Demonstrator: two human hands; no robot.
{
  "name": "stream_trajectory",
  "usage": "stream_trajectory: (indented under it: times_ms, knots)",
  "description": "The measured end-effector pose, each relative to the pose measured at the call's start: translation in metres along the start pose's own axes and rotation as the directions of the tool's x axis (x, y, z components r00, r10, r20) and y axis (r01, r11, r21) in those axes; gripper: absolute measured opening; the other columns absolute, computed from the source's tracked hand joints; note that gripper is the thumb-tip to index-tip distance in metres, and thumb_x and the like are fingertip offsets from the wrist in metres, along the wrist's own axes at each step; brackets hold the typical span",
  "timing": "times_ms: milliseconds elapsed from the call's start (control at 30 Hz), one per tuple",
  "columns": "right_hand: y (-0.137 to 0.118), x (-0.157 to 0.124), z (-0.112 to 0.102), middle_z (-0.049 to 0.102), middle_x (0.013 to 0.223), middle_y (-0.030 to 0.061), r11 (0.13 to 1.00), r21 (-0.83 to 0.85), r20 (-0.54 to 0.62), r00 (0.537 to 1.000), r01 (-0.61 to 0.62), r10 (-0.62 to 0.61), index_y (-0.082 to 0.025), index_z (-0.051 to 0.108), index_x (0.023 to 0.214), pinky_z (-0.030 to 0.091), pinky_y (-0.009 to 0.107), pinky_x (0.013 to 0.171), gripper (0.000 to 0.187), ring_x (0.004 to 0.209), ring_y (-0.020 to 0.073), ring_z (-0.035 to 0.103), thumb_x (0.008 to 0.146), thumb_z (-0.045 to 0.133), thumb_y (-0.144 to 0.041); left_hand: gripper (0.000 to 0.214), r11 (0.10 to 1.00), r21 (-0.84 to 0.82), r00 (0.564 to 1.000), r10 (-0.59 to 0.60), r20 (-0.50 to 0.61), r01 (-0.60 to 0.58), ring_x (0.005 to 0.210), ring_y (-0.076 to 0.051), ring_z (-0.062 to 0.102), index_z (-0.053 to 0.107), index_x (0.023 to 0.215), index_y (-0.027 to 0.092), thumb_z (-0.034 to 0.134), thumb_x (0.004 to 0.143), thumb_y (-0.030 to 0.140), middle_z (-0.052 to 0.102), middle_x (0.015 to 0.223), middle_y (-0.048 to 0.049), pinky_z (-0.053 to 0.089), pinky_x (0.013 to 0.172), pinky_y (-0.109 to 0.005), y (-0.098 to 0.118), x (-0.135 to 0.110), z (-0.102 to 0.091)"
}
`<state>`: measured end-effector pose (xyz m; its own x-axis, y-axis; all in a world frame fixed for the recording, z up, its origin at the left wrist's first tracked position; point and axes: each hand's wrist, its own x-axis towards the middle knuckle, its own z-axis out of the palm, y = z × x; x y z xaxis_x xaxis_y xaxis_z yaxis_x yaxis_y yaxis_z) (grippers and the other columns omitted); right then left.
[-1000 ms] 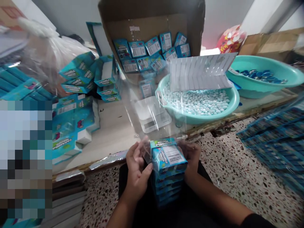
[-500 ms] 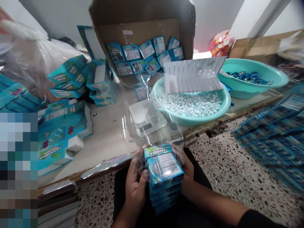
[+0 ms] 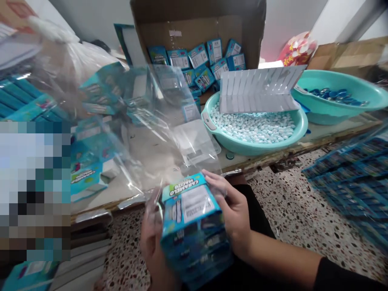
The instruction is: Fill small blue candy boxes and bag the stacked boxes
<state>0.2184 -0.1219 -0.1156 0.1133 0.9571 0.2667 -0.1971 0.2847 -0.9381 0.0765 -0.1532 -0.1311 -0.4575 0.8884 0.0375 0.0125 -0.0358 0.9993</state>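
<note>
A stack of small teal candy boxes sits between my hands over my lap, partly inside a clear plastic wrap that billows up and to the left. My right hand grips the stack's right side, fingers curled over its top edge. The stack's left side is held by my left hand, which is partly hidden behind the boxes and the film and blurred.
A low table edge runs ahead. On it stand a teal basin of white candies with a white folded sheet, a second teal basin, a small scale, a cardboard box of teal boxes and loose teal boxes. Blue packs lie on the floor.
The stack has tilted and dropped lower left. The plastic wrap has swung up and leftward. My right hand has shifted onto the stack's top right.
</note>
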Motion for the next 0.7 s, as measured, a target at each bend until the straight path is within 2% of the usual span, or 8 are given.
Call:
stream_trajectory:
  times_ms: [67, 133, 267, 333, 400, 500, 600, 700]
  knots:
    - [-0.003, 0.004, 0.003, 0.068, 0.124, 0.0035, 0.994, 0.018, -0.03, 0.994, -0.104, 0.105, -0.03, 0.075, 0.113, 0.05, 0.037, 0.105, 0.023, 0.118, 0.0212, 0.063, 0.097, 0.059, -0.024, 0.053, 0.983, -0.067, 0.985, -0.171, -0.038, 0.168, 0.124, -0.032, 0.06, 0.057, 0.137, 0.029, 0.062, 0.089, 0.051, 0.063, 0.134, -0.0047, 0.055, 0.102, -0.048, 0.021, 0.0, 0.008]
    - [0.001, 0.004, 0.004, 0.068, 0.123, 0.0031, 0.983, 0.041, -0.059, 0.982, -0.178, 0.18, -0.03, 0.075, 0.113, 0.05, 0.038, 0.105, 0.022, 0.115, 0.0212, 0.064, 0.097, 0.06, -0.026, 0.055, 0.96, -0.111, 0.964, -0.262, -0.048, 0.255, 0.126, -0.031, 0.058, 0.055, 0.14, 0.03, 0.061, 0.09, 0.053, 0.062, 0.137, -0.0037, 0.053, 0.105, -0.046, 0.034, -0.002, 0.014]
    - [0.017, -0.001, 0.0, 0.068, 0.124, 0.0036, 0.985, 0.027, -0.078, 0.982, -0.172, 0.173, -0.029, 0.075, 0.115, 0.047, 0.04, 0.108, 0.024, 0.117, 0.0227, 0.063, 0.095, 0.062, -0.028, 0.058, 0.978, -0.036, 0.977, -0.207, -0.042, 0.205, 0.134, -0.029, 0.051, 0.057, 0.137, 0.026, 0.065, 0.087, 0.055, 0.058, 0.141, -0.0055, 0.047, 0.111, -0.042, 0.025, 0.001, 0.016]
    - [0.023, -0.002, -0.002, 0.068, 0.124, 0.0036, 0.987, 0.022, -0.08, 0.983, -0.162, 0.163, -0.029, 0.075, 0.114, 0.046, 0.041, 0.109, 0.024, 0.116, 0.023, 0.063, 0.093, 0.063, -0.028, 0.062, 0.992, -0.006, 0.991, -0.124, -0.059, 0.124, 0.133, -0.029, 0.051, 0.053, 0.14, 0.025, 0.067, 0.086, 0.054, 0.057, 0.141, -0.0089, 0.047, 0.11, -0.042, 0.011, 0.007, 0.013]
    - [0.026, -0.001, -0.003, 0.07, 0.121, 0.0037, 0.985, 0.023, -0.074, 0.982, -0.173, 0.174, -0.028, 0.075, 0.113, 0.048, 0.041, 0.107, 0.025, 0.113, 0.0231, 0.065, 0.092, 0.064, -0.027, 0.07, 0.999, -0.007, 0.994, 0.032, -0.102, -0.033, 0.13, -0.026, 0.053, 0.044, 0.146, 0.027, 0.07, 0.085, 0.049, 0.055, 0.141, -0.0107, 0.049, 0.106, -0.039, -0.001, 0.013, 0.011]
    - [0.027, 0.002, -0.005, 0.072, 0.115, 0.004, 0.986, 0.007, -0.061, 0.984, -0.164, 0.164, -0.026, 0.077, 0.111, 0.051, 0.038, 0.101, 0.024, 0.108, 0.0231, 0.067, 0.09, 0.065, -0.027, 0.062, 0.933, 0.132, 0.927, 0.351, -0.132, -0.334, 0.129, -0.022, 0.052, 0.049, 0.142, 0.032, 0.073, 0.085, 0.037, 0.048, 0.144, -0.0082, 0.048, 0.104, -0.035, -0.004, 0.022, 0.007]
    - [0.025, 0.007, -0.011, 0.073, 0.111, 0.0048, 0.991, -0.051, -0.041, 0.992, -0.123, 0.121, -0.024, 0.077, 0.109, 0.053, 0.036, 0.097, 0.024, 0.104, 0.0234, 0.068, 0.089, 0.065, -0.028, 0.026, 0.791, 0.33, 0.845, 0.533, 0.043, -0.515, 0.123, -0.021, 0.056, 0.068, 0.116, 0.028, 0.067, 0.09, 0.027, 0.058, 0.131, -0.005, 0.045, 0.106, -0.036, 0.01, 0.026, 0.002]
    - [0.023, 0.013, -0.021, 0.074, 0.109, 0.0062, 0.989, -0.117, 0.008, 0.995, -0.095, 0.097, -0.022, 0.077, 0.109, 0.054, 0.037, 0.094, 0.025, 0.101, 0.024, 0.069, 0.089, 0.063, -0.027, 0.022, 0.773, 0.27, 0.816, 0.514, 0.265, -0.574, 0.118, -0.022, 0.059, 0.069, 0.113, 0.025, 0.056, 0.096, 0.026, 0.065, 0.119, -0.0042, 0.045, 0.104, -0.038, 0.028, 0.026, 0.0]
